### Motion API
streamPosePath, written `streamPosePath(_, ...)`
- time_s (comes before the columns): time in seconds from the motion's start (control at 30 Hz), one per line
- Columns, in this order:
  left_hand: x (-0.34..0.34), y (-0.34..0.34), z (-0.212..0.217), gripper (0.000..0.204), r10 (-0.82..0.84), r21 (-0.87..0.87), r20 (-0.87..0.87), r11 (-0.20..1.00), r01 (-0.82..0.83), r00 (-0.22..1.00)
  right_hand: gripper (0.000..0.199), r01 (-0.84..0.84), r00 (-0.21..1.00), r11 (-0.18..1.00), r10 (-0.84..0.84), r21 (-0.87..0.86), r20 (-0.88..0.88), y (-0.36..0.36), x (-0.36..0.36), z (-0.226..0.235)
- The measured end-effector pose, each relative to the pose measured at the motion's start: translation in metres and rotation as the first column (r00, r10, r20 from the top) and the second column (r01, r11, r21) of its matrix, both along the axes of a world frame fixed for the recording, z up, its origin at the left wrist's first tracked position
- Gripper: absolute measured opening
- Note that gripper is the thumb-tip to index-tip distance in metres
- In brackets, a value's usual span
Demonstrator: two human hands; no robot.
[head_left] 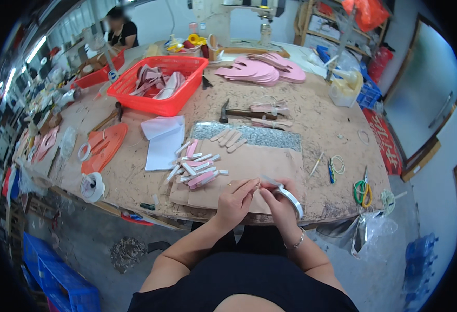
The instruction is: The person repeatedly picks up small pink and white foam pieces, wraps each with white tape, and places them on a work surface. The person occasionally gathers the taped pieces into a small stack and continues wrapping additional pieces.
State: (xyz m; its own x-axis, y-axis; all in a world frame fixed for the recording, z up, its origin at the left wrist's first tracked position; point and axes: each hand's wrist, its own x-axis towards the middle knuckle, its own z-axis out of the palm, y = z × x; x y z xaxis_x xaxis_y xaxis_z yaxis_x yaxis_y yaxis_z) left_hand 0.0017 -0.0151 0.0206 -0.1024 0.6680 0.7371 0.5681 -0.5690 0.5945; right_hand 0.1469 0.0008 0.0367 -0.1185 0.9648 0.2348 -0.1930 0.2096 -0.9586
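Observation:
Both my hands meet over the padded tan sheet [223,196] at the table's near edge. My right hand [283,205] is closed around a roll of white tape [292,200], and a strip of the tape stands out past the fingers. Fingers together, my left hand [236,200] pinches something small beside the right fingertips; I cannot make out what. Left of it lies a loose pile of pink and white strips [200,169], some seemingly wrapped in white tape. Several bare tan strips [231,139] rest behind on a speckled stone slab [285,139].
A hammer [244,113] and bundled pieces [270,107] lie beyond the slab. Further back are a red basket [181,99] and pink cut shapes [254,70]. White paper [165,148] and tape rolls [92,187] lie left, scissors [363,192] right. Another person [122,31] sits far left.

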Motion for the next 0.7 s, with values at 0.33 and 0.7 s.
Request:
streamPosePath(0.33, -0.013, -0.020, -0.017, 0.025, -0.058, -0.262, 0.471, 0.944, 0.203, 0.880, 0.030, -0.053, 0.998, 0.998, 0.051, -0.046, -0.045, 0.011, -0.033, -0.024)
streamPosePath(0.7, -0.046, -0.031, -0.020, 0.019, 0.039, -0.213, 0.527, 0.973, 0.088, 0.849, 0.027, -0.155, 0.986, 0.986, 0.150, 0.063, 0.077, 0.008, -0.071, -0.024)
